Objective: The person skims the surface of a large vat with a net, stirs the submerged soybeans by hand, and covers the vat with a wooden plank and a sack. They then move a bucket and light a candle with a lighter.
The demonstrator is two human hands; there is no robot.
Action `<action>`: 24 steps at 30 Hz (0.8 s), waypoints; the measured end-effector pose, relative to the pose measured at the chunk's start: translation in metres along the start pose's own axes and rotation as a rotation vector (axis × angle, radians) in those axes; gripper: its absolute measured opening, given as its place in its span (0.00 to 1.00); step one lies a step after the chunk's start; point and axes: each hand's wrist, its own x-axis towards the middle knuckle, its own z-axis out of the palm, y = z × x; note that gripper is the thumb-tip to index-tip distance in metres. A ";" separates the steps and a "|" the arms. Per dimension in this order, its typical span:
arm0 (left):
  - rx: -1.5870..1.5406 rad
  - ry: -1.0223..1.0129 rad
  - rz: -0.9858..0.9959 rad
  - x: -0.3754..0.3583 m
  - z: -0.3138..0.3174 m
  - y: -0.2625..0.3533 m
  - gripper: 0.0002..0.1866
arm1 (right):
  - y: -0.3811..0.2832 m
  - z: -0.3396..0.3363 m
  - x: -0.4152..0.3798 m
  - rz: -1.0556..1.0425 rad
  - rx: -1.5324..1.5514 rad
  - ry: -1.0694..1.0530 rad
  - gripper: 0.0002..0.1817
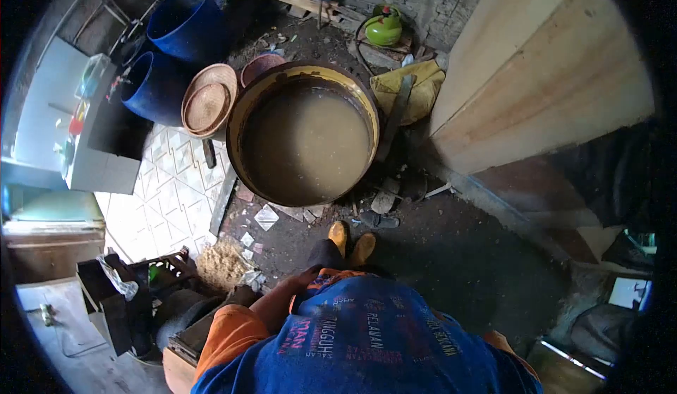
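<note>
My left hand [305, 279] is at my waist, by the hem of my blue shirt [367, 323], with its fingers hidden, so its grip cannot be made out. On the right side only an orange sleeve edge shows, and my right hand is out of view. Ahead of my yellow boots [350, 242] stands a large round vat [236, 151] with a yellowish rim. Cloudy tan liquid [321, 137] fills much of it. Both arms are apart from the vat.
Blue barrels [185, 24] and woven baskets [209, 105] stand left of the vat. Beyond it are a green gas cylinder [383, 29] and a yellow sack [416, 87]. A wooden panel [536, 70] rises at right. Rubble and a sawdust-like heap [224, 263] lie on the floor.
</note>
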 end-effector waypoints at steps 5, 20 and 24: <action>-0.319 0.117 0.020 -0.035 0.001 0.067 0.34 | -0.013 -0.028 -0.006 0.101 0.048 0.046 0.18; -0.549 0.040 -0.152 -0.030 -0.003 0.057 0.49 | 0.011 -0.025 0.032 0.381 0.641 0.215 0.16; -0.240 0.153 -0.166 -0.002 0.011 0.029 0.38 | -0.081 -0.079 -0.021 0.156 0.093 0.374 0.17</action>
